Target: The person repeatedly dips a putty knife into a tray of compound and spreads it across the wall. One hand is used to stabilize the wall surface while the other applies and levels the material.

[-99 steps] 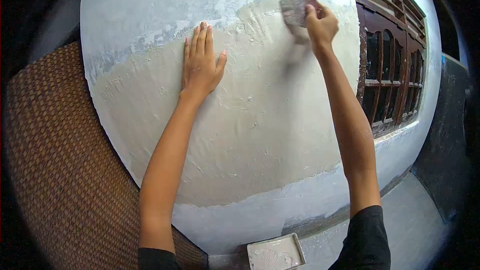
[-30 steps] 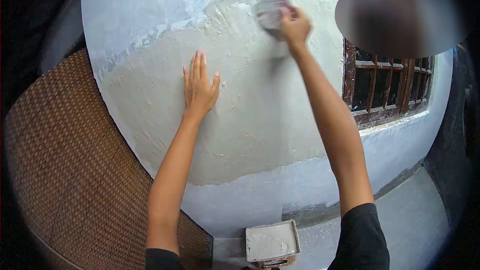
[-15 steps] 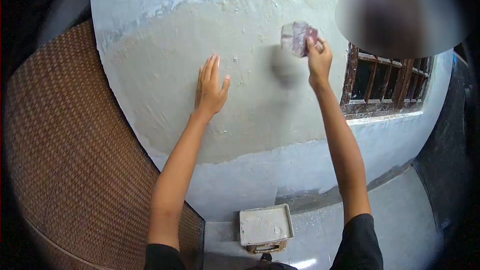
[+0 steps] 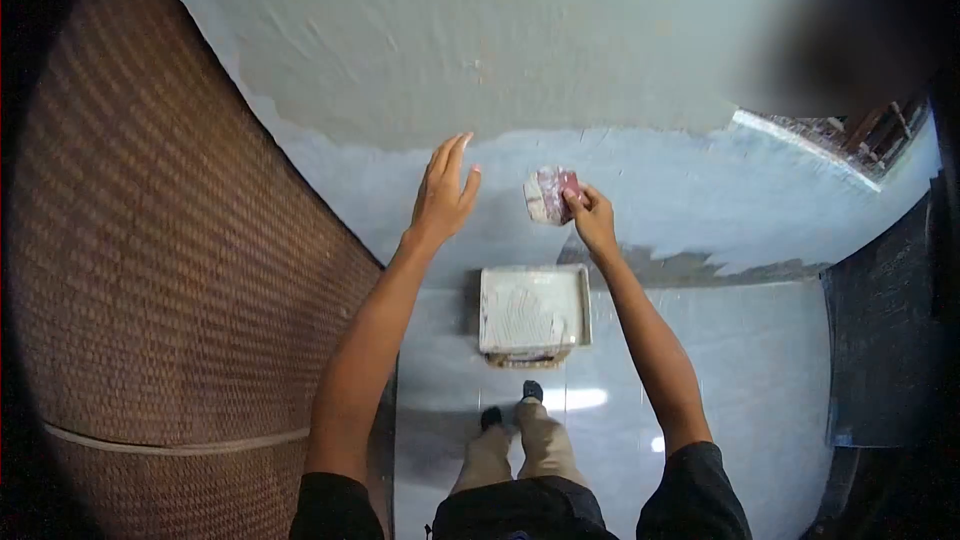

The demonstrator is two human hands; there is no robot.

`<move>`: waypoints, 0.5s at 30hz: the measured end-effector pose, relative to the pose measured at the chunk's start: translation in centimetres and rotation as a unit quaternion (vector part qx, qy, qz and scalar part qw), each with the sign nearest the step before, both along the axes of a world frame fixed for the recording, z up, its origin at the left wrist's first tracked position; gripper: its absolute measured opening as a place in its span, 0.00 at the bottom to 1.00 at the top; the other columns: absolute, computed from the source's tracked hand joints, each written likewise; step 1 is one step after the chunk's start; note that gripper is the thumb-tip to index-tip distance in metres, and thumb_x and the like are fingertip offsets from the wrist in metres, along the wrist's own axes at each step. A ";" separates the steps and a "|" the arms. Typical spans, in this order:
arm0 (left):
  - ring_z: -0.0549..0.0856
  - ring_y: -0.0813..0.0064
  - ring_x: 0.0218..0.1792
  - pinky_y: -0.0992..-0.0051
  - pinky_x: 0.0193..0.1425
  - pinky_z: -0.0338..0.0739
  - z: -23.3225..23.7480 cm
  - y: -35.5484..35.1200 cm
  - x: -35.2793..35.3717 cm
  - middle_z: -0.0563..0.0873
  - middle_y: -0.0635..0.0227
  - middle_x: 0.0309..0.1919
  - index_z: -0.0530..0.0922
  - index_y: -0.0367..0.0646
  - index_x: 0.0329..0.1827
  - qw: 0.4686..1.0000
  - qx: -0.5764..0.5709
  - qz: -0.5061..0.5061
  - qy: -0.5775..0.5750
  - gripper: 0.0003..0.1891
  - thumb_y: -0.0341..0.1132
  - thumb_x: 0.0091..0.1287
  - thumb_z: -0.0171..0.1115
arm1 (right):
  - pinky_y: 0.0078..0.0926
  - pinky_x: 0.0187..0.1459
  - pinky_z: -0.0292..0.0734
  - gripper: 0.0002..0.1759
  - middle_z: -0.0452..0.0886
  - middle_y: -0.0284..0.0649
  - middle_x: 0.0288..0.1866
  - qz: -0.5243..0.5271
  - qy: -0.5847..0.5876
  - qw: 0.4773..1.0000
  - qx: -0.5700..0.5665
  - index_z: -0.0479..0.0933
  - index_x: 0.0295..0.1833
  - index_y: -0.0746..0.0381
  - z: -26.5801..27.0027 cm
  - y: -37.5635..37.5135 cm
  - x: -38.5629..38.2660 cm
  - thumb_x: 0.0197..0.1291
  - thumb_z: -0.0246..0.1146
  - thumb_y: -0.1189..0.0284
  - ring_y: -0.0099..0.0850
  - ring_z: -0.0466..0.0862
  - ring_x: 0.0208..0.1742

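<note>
My right hand [image 4: 596,222] grips a flat, reddish scraper [image 4: 551,194] between thumb and fingers; pale paste is smeared over its blade. My left hand [image 4: 443,195] is raised with its fingers stretched out, holding nothing, and overlaps the lower wall in this view. In front of me the wall [image 4: 400,40] carries a wide grey-beige coat over a bluish-white base, with small ridges in it. Below both hands, a shallow rectangular tray [image 4: 484,310] holds white paste with comb-like ridges on its surface.
A woven brown mat [image 4: 180,270] curves up along the left side. At the upper right is a wooden window frame [image 4: 880,135] with a white sill, partly blurred. Shiny grey tiles [image 4: 740,370] make up the floor, and a dark panel [image 4: 885,340] stands at right.
My view has tilted down, bringing the tray, floor and my feet into sight. My right hand has come down from the wall's upper part with the scraper. My left hand has come off the coated area.
</note>
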State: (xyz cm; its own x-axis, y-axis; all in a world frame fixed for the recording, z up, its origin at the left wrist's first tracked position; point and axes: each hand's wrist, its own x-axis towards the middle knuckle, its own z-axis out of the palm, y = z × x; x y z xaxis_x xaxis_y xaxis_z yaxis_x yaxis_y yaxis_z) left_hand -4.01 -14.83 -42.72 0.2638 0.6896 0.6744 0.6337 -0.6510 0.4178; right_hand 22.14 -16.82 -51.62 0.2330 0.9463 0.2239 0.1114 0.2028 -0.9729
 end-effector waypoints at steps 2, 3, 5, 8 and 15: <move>0.70 0.51 0.70 0.59 0.74 0.64 -5.5 -1.5 -0.6 0.72 0.49 0.67 0.66 0.37 0.72 0.998 -0.059 -0.011 -0.018 0.25 0.35 0.74 0.54 | 0.26 0.45 0.77 0.18 0.88 0.42 0.39 0.000 -0.027 0.997 -0.073 0.82 0.53 0.67 -7.5 -1.6 0.8 0.67 0.65 0.64 0.27 0.84 0.40; 0.70 0.51 0.70 0.59 0.74 0.64 -7.4 -2.7 -0.7 0.72 0.49 0.67 0.66 0.37 0.72 0.994 -0.112 0.005 -0.018 0.25 0.35 0.74 0.54 | 0.32 0.47 0.78 0.18 0.88 0.47 0.41 -0.034 -0.157 0.980 -0.115 0.83 0.52 0.65 -12.1 -2.0 2.1 0.65 0.65 0.61 0.35 0.86 0.41; 0.70 0.51 0.70 0.59 0.74 0.64 -12.6 -4.9 -1.2 0.72 0.49 0.67 0.66 0.37 0.72 0.987 -0.158 0.020 -0.019 0.25 0.35 0.74 0.54 | 0.33 0.47 0.78 0.19 0.88 0.49 0.41 -0.014 -0.150 0.979 -0.135 0.83 0.51 0.64 -19.7 -4.4 3.5 0.65 0.64 0.60 0.38 0.87 0.41; 0.71 0.50 0.69 0.58 0.73 0.65 -19.8 -7.4 -1.7 0.72 0.48 0.67 0.66 0.35 0.71 0.977 -0.209 0.041 -0.015 0.25 0.35 0.74 0.54 | 0.36 0.47 0.79 0.17 0.87 0.50 0.39 0.026 -0.168 0.974 -0.152 0.83 0.51 0.64 -25.3 -8.3 4.9 0.66 0.62 0.62 0.40 0.88 0.41; 0.71 0.48 0.68 0.58 0.73 0.65 -35.3 -14.7 0.6 0.72 0.46 0.67 0.66 0.34 0.71 0.935 -0.343 0.080 -0.043 0.25 0.34 0.73 0.55 | 0.42 0.40 0.77 0.10 0.88 0.41 0.39 0.065 -0.392 0.894 -0.206 0.85 0.49 0.51 -34.7 -14.0 8.1 0.67 0.60 0.69 0.46 0.86 0.37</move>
State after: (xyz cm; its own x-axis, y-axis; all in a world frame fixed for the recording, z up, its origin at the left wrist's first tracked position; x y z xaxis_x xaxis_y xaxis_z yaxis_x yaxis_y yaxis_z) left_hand -3.39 -29.49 -78.04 0.0853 0.9937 0.0730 0.6449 -0.1109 0.7562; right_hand 30.27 -30.82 -86.36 0.0390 0.9938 -0.1045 0.7930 -0.0944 -0.6019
